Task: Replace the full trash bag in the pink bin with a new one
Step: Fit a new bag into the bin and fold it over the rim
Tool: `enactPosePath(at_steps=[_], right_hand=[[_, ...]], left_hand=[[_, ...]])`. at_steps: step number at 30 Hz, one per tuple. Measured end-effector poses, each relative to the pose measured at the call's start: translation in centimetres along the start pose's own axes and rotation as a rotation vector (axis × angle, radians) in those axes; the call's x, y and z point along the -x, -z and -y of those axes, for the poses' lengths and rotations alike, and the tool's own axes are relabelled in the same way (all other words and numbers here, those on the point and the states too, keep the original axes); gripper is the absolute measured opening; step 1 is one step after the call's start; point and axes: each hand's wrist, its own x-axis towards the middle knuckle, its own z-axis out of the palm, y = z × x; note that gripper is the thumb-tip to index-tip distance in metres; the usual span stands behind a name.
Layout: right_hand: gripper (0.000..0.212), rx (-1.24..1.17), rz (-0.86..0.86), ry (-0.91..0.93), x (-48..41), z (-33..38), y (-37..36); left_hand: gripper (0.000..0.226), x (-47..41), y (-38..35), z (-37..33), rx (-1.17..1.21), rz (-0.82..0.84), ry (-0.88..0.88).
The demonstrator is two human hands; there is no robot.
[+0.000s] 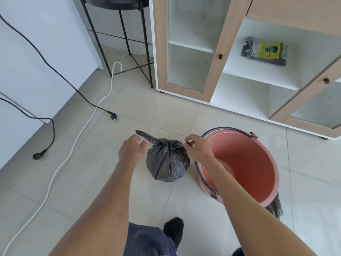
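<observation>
Right hand (198,146) pinching right-side ear of full trash bag (167,161) at knot. Left hand (131,149) loose-fingered beside other ear, gripping nothing I can see. Bag on floor (88,182), just left of pink bin (262,169); bin unlined. Step, I judge: finishing knot. Next calls for fresh liner, likely from pack (264,51) on cabinet shelf (245,71). Dark crumpled thing (275,207) behind bin half hidden; pack label unreadable.

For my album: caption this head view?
Right hand pinches a knotted black trash bag beside the empty pink bin.
</observation>
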Motion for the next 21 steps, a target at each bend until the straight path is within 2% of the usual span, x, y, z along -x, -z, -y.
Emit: enactPosePath(at_steps=[5, 13, 17, 21], right_hand=[[0.024, -0.004, -0.046, -0.036, 1.4, -2.3, 3.8], [0.023, 0.042, -0.200, -0.153, 4.8, -8.4, 12.0], [0.026, 0.032, -0.311, -0.230, 7.7, -12.8, 15.6], [0.024, 0.000, -0.359, -0.387, 10.9, -19.4, 18.3]], left_hand=[[0.034, 1.5, -0.4, -3.0, -0.041, 0.047, -0.105], [0.027, 6.0, -4.0, -11.2, -0.008, 0.139, -0.378], [0.027, 8.4, -7.0, -14.9, -0.006, 0.200, -0.478], [0.027, 11.5, -11.1, -18.1, -0.046, 0.276, -0.580]])
